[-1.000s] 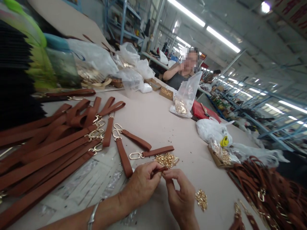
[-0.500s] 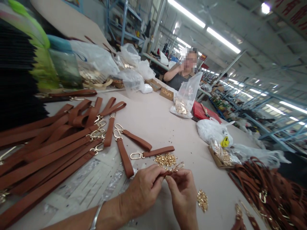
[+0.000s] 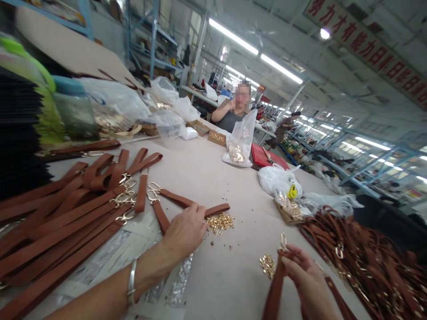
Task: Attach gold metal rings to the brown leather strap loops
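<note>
My right hand [image 3: 305,271] pinches a brown leather strap [image 3: 276,284] just below its gold clasp [image 3: 283,242], holding it raised at the lower right. Strap and clasp hang beside a small heap of gold fittings [image 3: 267,265]. My left hand [image 3: 188,229], with a silver bangle on the wrist, reaches over short brown wrist straps on the table. Its fingers are bent together beside a larger pile of gold fittings [image 3: 220,223]. They cover part of a strap whose end [image 3: 218,209] sticks out; what they hold, if anything, is hidden.
Many brown straps with gold clasps [image 3: 128,195] lie at left, and a tangled strap heap [image 3: 367,262] at right. A black stack [image 3: 20,133] stands at far left. Clear bags of fittings [image 3: 237,153] and a cardboard box [image 3: 216,138] line the back; a person [image 3: 230,118] sits beyond.
My hands have parted from the strap they held together. The right took it rightward; the left moved left onto the straps by the fittings pile. The view has shifted, showing more ceiling.
</note>
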`<state>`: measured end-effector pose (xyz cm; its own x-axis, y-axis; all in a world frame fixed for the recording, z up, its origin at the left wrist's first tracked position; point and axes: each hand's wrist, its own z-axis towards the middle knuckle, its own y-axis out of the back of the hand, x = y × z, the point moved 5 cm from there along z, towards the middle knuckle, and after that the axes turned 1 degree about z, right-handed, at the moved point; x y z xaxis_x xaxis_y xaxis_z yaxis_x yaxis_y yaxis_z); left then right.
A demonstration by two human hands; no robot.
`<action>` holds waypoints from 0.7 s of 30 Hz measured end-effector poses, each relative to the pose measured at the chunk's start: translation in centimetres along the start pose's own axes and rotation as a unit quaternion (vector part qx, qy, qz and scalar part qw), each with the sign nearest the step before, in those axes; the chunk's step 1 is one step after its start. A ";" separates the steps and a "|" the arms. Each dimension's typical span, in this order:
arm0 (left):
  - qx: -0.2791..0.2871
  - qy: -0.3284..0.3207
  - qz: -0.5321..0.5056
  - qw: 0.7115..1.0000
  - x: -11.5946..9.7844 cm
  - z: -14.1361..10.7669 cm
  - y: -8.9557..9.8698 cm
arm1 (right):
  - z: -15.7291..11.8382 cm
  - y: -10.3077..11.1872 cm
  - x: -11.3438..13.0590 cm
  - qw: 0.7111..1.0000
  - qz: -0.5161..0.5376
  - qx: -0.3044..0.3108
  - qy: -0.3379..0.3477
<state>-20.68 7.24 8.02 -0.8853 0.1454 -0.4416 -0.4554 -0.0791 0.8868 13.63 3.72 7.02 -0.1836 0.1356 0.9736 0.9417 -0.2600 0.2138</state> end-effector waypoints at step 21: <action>-0.066 0.006 -0.178 0.982 2.9 2.6 2.0 | -2.7 -13.7 0.4 0.801 -0.384 0.163 0.428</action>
<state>-23.93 10.07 8.91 -0.6681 0.1762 -0.7229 -0.7440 -0.1514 0.6508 -0.07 4.79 4.73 -0.7396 -0.6066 0.2916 0.4552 -0.1317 0.8806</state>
